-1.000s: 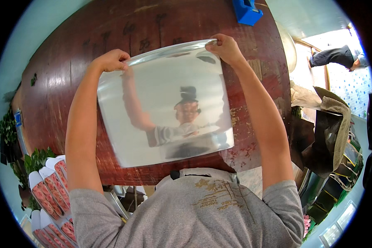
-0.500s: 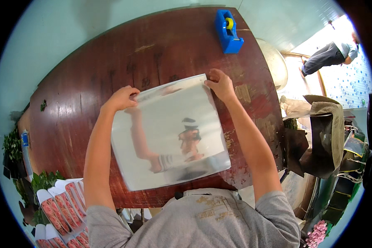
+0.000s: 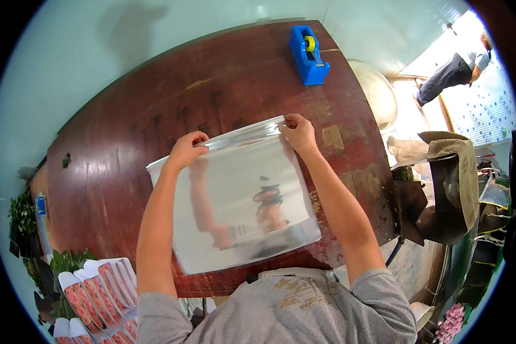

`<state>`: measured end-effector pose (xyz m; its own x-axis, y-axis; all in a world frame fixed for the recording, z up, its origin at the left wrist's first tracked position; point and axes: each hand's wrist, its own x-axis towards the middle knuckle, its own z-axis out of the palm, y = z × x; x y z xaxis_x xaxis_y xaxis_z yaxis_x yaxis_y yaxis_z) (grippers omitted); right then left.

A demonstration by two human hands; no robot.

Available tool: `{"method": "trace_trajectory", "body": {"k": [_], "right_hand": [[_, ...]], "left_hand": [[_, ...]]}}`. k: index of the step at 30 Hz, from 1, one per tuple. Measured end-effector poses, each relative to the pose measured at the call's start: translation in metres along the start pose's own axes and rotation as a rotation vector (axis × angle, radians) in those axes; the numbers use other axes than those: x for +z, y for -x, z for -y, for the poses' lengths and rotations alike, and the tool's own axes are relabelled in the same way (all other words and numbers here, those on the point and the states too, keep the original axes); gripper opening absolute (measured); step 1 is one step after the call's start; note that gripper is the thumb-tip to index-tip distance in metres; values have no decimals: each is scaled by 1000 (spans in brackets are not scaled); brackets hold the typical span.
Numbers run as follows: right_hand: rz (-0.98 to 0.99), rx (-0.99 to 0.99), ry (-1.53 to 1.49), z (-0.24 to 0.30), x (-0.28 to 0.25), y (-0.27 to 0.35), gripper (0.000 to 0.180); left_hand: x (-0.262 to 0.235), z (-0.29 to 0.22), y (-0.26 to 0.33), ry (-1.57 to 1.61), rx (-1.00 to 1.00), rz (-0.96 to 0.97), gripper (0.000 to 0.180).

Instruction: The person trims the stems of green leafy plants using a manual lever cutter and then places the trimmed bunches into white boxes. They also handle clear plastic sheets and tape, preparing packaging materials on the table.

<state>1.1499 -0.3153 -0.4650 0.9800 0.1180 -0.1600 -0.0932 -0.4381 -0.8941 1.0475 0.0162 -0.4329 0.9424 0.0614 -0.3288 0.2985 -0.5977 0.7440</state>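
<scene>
A shiny, mirror-like silver sheet lies at the table's near edge, its surface reflecting an arm and a striped sleeve. My left hand pinches its far edge, and a strip of that edge sticks out to the left past the hand. At the sheet's far right corner, the fingers of my right hand are closed on the edge. Between both hands the far border looks creased and turned up. Whether it is one layer or several, I cannot tell.
The dark red wooden table has worn patches on its right. A blue tape dispenser with yellow tape stands at the far right. Pink-patterned white packages sit at lower left. A person walks at upper right, beyond a brown bag.
My left hand has slid right along the far edge, closer to my right hand. The far border has become creased, with its left end sticking out. The view has shifted slightly.
</scene>
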Motion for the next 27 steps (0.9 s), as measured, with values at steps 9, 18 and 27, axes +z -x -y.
{"method": "trace_trajectory", "body": {"k": [9,18,27], "right_hand": [[303,334,-531,-7,-19,4,31],[535,257,-250,11,-34,13,33],[598,443,-354,2,-43,46,34]], "left_hand": [[7,8,-1,-6,20,-87,29],[9,7,1,-50,-33,-123,31],[14,20,-2,19,46,-151,33]]}}
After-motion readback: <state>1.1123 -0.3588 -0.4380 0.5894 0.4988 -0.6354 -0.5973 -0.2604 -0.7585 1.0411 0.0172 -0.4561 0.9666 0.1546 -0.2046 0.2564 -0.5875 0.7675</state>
